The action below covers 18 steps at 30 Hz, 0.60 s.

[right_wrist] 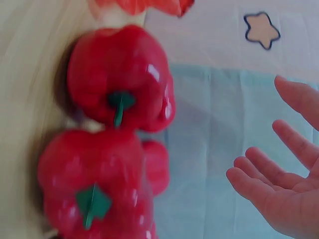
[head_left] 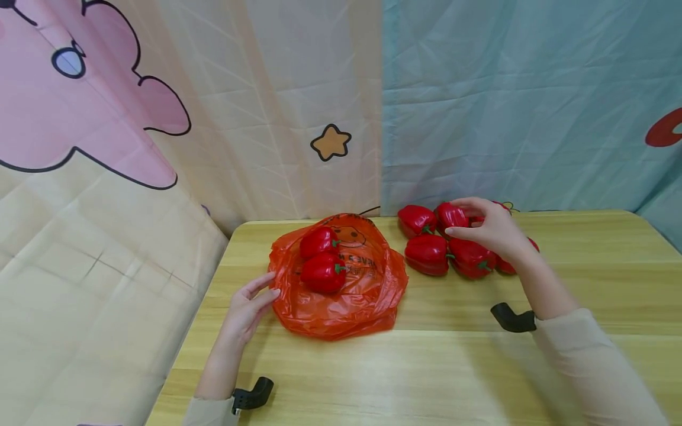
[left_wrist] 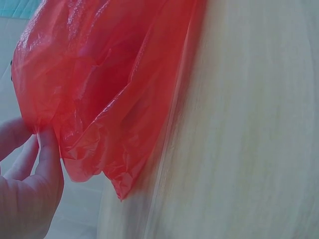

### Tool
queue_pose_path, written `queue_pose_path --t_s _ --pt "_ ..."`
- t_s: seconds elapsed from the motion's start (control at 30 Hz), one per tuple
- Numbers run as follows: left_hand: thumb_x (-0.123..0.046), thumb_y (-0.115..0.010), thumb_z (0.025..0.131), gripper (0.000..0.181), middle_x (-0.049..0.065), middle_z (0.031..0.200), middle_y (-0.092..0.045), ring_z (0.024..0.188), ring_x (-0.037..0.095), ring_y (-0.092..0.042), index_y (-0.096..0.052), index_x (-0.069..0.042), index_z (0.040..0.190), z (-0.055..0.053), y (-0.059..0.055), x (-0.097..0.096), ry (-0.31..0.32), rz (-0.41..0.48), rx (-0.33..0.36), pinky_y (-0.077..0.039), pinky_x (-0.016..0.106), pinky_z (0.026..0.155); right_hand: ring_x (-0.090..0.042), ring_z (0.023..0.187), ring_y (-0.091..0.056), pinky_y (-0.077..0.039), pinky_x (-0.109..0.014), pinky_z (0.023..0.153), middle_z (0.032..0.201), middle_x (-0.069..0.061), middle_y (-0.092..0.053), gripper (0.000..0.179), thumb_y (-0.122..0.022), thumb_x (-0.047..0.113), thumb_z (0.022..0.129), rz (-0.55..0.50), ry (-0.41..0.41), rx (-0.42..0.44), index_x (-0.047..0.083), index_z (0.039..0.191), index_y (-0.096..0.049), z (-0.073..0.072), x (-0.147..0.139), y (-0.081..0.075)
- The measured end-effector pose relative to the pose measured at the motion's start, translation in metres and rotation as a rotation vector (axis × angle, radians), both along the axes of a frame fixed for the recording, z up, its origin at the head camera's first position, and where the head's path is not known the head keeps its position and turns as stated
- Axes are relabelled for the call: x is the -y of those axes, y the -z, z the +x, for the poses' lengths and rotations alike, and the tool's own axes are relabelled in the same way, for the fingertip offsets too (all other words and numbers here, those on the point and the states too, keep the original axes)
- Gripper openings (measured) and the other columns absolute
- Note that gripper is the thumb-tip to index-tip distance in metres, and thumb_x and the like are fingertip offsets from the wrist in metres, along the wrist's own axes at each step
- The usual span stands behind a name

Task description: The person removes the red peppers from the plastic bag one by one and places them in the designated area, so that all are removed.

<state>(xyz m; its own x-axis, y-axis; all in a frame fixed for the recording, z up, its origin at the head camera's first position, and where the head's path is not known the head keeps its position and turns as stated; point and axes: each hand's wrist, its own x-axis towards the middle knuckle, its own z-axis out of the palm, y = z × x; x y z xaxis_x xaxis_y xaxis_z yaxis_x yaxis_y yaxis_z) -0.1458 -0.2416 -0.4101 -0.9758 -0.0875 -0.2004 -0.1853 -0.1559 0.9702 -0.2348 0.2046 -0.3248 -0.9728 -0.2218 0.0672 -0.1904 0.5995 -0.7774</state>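
Observation:
An orange-red plastic bag (head_left: 346, 313) lies spread on the table with its mouth open. Two red bell peppers (head_left: 322, 274) with green stems sit in it, one behind the other. At the bag's left edge my left hand (head_left: 246, 310) pinches the thin plastic between thumb and fingers, plain in the left wrist view. Several more red bell peppers (head_left: 426, 255) are clustered to the right of the bag. Over this cluster hovers my right hand (head_left: 492, 228), fingers apart and holding nothing. It partly hides the peppers behind it; in the right wrist view it stands apart from the nearest peppers (right_wrist: 119, 74).
The wooden table (head_left: 346, 378) runs up to a printed cloth (head_left: 479, 106) hanging behind it, with another light cloth at the left. Each wrist bears a black curved mount (head_left: 514, 318).

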Motion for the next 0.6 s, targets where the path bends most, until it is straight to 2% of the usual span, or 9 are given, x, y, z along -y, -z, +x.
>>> queue_pose_path --t_s 0.17,0.37,0.6 --pt "0.006 -0.056 0.089 0.048 0.006 0.126 -0.045 0.096 0.008 -0.060 -0.043 0.005 0.135 0.000 0.000 0.000 -0.002 0.012 -0.001 -0.049 0.023 0.088 -0.037 0.120 -0.041 -0.046 -0.054 0.089 0.134 -0.016 -0.046 0.062 -0.074 0.030 0.080 -0.002 -0.079 -0.024 0.008 0.132 -0.049 -0.007 0.024 0.001" --pt "0.006 -0.057 0.088 0.046 0.005 0.124 -0.046 0.095 0.008 -0.060 -0.045 0.004 0.133 0.000 0.000 0.001 -0.001 0.012 -0.002 -0.049 0.024 0.088 -0.036 0.113 -0.048 -0.051 -0.046 0.083 0.127 -0.017 -0.051 0.059 -0.076 0.028 0.078 -0.050 -0.149 0.003 0.010 0.129 -0.052 -0.015 0.051 0.005" --pt "0.006 -0.056 0.089 0.048 0.008 0.128 -0.042 0.095 0.008 -0.060 -0.042 0.005 0.135 0.001 -0.001 0.001 0.001 0.013 0.005 -0.049 0.023 0.088 -0.035 0.113 -0.050 -0.049 -0.048 0.087 0.124 -0.016 -0.055 0.055 -0.076 0.023 0.078 -0.047 -0.209 -0.008 0.010 0.126 -0.055 -0.024 0.076 0.008"
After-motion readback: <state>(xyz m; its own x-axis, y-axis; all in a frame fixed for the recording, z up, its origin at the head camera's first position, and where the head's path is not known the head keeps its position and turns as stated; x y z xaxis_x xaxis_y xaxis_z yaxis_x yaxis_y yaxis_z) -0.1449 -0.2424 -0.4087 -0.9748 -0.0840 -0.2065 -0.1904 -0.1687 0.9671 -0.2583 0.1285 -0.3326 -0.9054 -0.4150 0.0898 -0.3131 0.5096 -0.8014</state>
